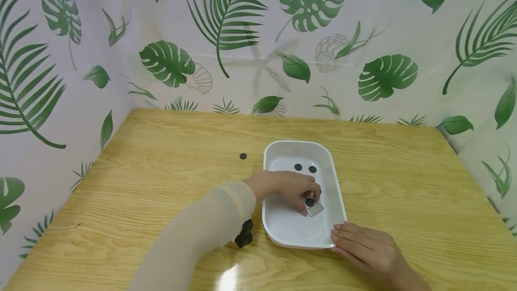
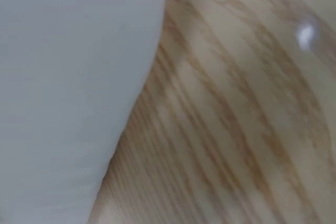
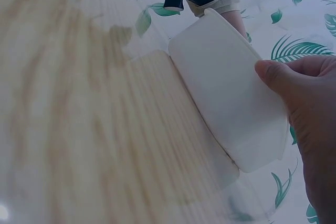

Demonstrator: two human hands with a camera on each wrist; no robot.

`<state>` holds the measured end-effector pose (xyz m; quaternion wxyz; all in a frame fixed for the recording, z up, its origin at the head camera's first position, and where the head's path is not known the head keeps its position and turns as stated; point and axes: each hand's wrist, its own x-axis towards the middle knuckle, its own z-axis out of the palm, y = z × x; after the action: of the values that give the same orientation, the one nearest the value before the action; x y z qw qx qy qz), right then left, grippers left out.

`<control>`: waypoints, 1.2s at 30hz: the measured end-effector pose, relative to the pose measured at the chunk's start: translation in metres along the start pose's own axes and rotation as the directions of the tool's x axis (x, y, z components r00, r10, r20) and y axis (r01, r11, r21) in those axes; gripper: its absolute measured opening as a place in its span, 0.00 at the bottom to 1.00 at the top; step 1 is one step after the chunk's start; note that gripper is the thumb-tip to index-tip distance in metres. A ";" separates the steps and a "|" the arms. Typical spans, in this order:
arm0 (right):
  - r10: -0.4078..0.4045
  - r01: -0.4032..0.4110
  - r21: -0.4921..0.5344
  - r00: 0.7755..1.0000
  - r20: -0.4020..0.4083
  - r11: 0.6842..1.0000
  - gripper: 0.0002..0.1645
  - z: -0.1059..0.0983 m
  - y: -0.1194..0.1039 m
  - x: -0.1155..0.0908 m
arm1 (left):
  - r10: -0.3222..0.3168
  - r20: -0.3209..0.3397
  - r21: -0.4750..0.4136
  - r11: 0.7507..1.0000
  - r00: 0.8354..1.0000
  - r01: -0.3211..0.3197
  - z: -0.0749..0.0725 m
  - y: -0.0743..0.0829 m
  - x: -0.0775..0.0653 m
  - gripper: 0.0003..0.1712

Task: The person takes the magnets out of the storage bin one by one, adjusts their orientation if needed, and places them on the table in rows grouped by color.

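A white rectangular tray (image 1: 291,232) with rounded corners stands on the wooden table. My left hand (image 1: 296,187) reaches into it, fingers curled, and pinches a small silver rectangular block (image 1: 315,209). A black disc (image 1: 309,202) lies against the block, under the fingers; whether they touch the disc as well is unclear. Two more black discs, one near the middle (image 1: 298,167) and one to its right (image 1: 313,169), lie farther back in the tray. My right hand (image 1: 365,248) holds the tray's near right corner, its thumb (image 3: 273,72) against the outer wall in the right wrist view.
Another black disc (image 1: 243,156) lies on the wooden table (image 1: 181,147), left of the tray. A black wrist device (image 1: 244,233) hangs below the left sleeve (image 1: 210,219), close to the tray's left wall. Leaf-printed cloth (image 1: 250,80) encloses the table's back and sides.
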<state>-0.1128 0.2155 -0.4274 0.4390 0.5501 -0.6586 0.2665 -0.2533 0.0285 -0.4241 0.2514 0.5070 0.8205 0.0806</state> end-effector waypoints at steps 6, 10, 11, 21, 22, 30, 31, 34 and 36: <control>-0.005 0.005 -0.007 1.000 -0.003 1.000 0.11 0.000 0.001 -0.002 | 0.016 -0.001 -0.017 1.000 1.000 -0.016 0.000 0.004 -0.001 0.17; -0.007 0.006 -0.010 1.000 -0.004 1.000 0.11 0.000 0.000 0.003 | 0.028 -0.001 -0.038 0.999 1.000 -0.028 0.002 0.003 0.001 0.14; -0.008 0.008 -0.010 1.000 -0.006 1.000 0.11 0.000 0.000 0.004 | 0.031 -0.001 -0.038 0.999 1.000 -0.031 0.002 0.002 0.002 0.13; 0.034 -0.034 -0.013 0.999 0.037 0.999 0.13 -0.004 -0.003 0.005 | 0.017 0.004 -0.039 0.999 1.000 -0.017 0.003 0.001 0.002 0.08; 0.033 -0.033 -0.015 0.999 0.039 0.999 0.12 -0.004 -0.003 0.004 | 0.018 0.004 -0.041 0.999 1.000 -0.018 0.002 0.001 0.002 0.07; 0.038 -0.038 -0.007 0.998 0.047 0.999 0.12 -0.004 -0.001 -0.005 | 0.009 0.017 -0.080 0.997 1.000 -0.008 0.000 0.001 0.003 0.05; 0.041 -0.041 -0.010 0.998 0.051 0.999 0.12 -0.004 -0.001 -0.006 | 0.004 0.022 -0.090 0.996 1.000 -0.002 0.000 0.001 0.003 0.05; 0.042 -0.042 -0.009 0.998 0.052 0.999 0.12 -0.004 -0.002 -0.004 | -0.022 0.046 -0.120 0.992 0.999 0.027 -0.002 0.002 0.003 0.06; 0.041 -0.040 -0.011 0.998 0.050 0.999 0.12 -0.004 -0.002 -0.002 | -0.043 0.066 -0.109 0.993 0.997 0.050 -0.004 0.003 0.002 0.07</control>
<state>-0.1096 0.2194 -0.4270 0.4195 0.5409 -0.6818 0.2582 -0.2535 0.0326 -0.4203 0.3070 0.4754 0.8179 0.1041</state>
